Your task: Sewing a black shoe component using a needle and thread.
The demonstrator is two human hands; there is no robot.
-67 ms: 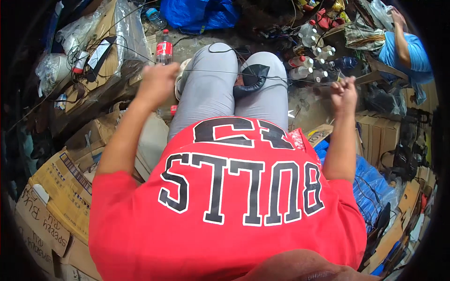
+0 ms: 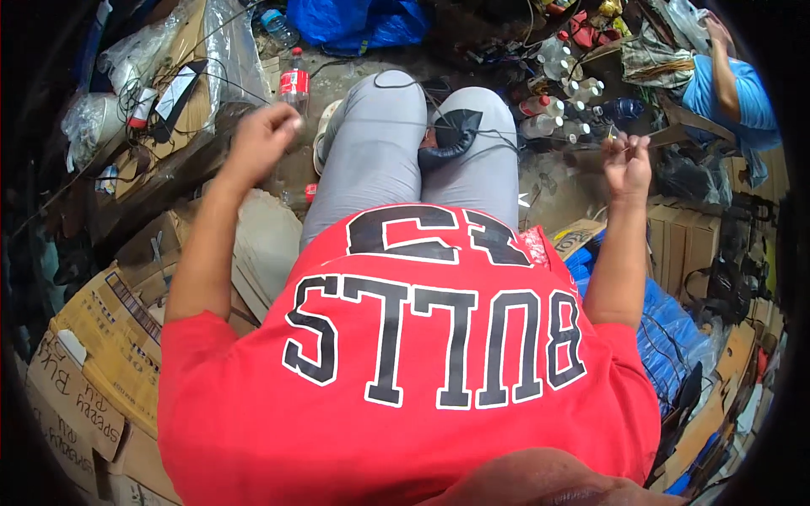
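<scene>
A black, curved leather-like piece, which looks like part of a shoe, rests between and on my knees. Thin dark cord loops over my grey trousers beside it. Out to the left, my left hand is closed in a pinch, with a faint blurred strand of cord running from it toward the piece. My right hand is raised on the other side, its fingertips pinched on what appears to be the other stretch of cord. A small pale detail at those fingertips is too small to name.
A red-labelled bottle stands beyond my left hand. Several capped bottles crowd the floor near my right. Cardboard lies left, blue plastic sheeting right. Another person's blue sleeve shows at far right.
My left hand has moved outward to the left and slightly down. My right hand has shifted a little to the right. The black piece stays on my knees.
</scene>
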